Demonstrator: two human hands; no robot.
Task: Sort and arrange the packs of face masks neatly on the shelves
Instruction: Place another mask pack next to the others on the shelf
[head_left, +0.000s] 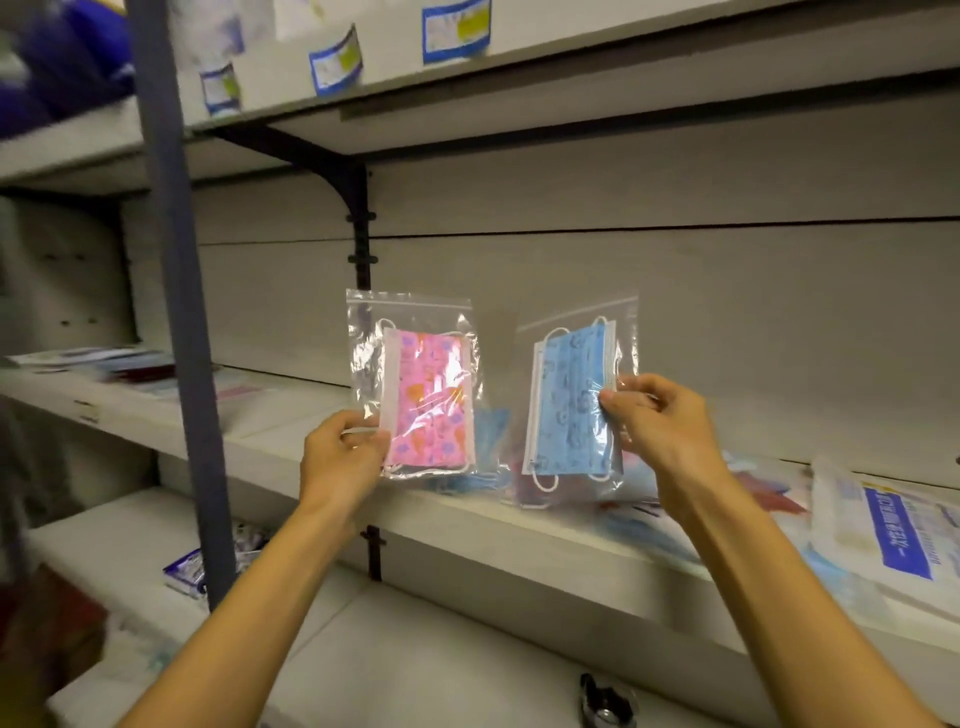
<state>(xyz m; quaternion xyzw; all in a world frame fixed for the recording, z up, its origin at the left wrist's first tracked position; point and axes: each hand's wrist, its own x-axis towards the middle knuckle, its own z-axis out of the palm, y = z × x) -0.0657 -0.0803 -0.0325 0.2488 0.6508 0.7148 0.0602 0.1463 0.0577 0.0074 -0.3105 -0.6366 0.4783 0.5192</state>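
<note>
While you hold both packs up in front of the middle shelf (467, 525):
Pink pack (423, 387): clear crinkly zip bag, flat rectangular pink printed masks w/ white ear loops; upright, left of the blue one, apart.
Blue pack (574, 400): same glossy bag, pale blue printed masks; tilted slightly.
Left hand (340, 457): your thumb & fingers pinch pink pack's lower left edge.
Right hand (657, 415): fingers curled, pinching blue pack's right edge.
Shelf behind: more bagged masks lying flat; white pack w/ blue label (883, 525) far right.
</note>
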